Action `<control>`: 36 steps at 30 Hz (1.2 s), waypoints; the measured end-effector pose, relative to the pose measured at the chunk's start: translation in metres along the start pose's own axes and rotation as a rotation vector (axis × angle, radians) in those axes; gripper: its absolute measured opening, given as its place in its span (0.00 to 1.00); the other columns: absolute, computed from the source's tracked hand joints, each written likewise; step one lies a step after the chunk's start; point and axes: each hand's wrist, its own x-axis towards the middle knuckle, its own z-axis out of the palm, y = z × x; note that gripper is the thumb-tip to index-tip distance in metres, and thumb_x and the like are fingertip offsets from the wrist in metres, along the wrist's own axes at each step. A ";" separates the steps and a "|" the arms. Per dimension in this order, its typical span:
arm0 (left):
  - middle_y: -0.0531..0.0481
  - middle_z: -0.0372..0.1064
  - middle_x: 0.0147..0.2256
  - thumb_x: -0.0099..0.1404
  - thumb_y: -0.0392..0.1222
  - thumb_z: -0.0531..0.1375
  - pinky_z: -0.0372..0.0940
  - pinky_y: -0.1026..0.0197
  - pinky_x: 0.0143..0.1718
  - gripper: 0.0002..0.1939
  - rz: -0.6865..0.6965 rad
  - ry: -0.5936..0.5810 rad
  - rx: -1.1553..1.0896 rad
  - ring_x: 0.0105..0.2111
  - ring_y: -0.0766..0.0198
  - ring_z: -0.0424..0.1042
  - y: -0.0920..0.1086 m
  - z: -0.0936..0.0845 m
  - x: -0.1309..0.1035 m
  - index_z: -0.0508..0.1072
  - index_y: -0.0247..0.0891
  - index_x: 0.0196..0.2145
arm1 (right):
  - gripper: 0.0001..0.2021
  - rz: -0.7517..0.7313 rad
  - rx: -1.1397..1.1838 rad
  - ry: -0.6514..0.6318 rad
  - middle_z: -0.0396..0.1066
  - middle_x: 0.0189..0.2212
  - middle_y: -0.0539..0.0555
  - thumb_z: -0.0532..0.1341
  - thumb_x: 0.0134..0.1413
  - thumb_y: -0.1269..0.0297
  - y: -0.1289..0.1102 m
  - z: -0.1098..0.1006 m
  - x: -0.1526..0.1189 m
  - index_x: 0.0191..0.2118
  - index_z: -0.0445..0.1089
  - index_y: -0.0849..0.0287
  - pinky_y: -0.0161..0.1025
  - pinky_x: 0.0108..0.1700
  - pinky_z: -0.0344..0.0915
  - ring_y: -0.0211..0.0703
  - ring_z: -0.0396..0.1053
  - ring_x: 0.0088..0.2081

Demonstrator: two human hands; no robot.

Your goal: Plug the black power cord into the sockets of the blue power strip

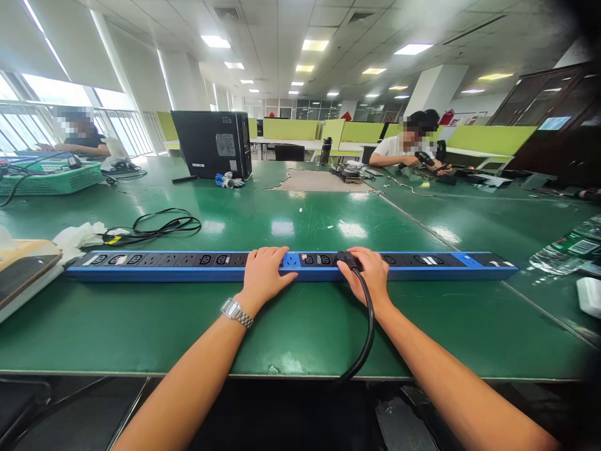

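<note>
A long blue and black power strip (188, 274) lies crosswise on the green table, with a row of sockets along its top. My left hand (267, 272) grips the strip left of its middle, fingers over the top and thumb along the front side; a metal watch is on that wrist. Right of the middle, my right hand (369, 270) is closed around a black plug (349, 260) at the sockets. Whether the plug is fully seated is hidden. Its thick black cord (370, 319) curves down over the table's front edge.
A black computer case (211, 144) stands at the back, a coiled black cable (162, 227) behind the strip's left part. The green basket (56, 178) is far left, a plastic bottle (570, 247) at right. Two people sit across the table (263, 332).
</note>
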 end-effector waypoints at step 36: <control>0.46 0.77 0.40 0.64 0.51 0.62 0.63 0.55 0.48 0.17 0.247 0.400 -0.271 0.41 0.59 0.74 -0.003 0.003 0.004 0.74 0.40 0.47 | 0.07 -0.356 0.236 0.008 0.76 0.40 0.54 0.59 0.59 0.62 -0.043 0.005 -0.007 0.40 0.73 0.55 0.46 0.47 0.63 0.47 0.71 0.44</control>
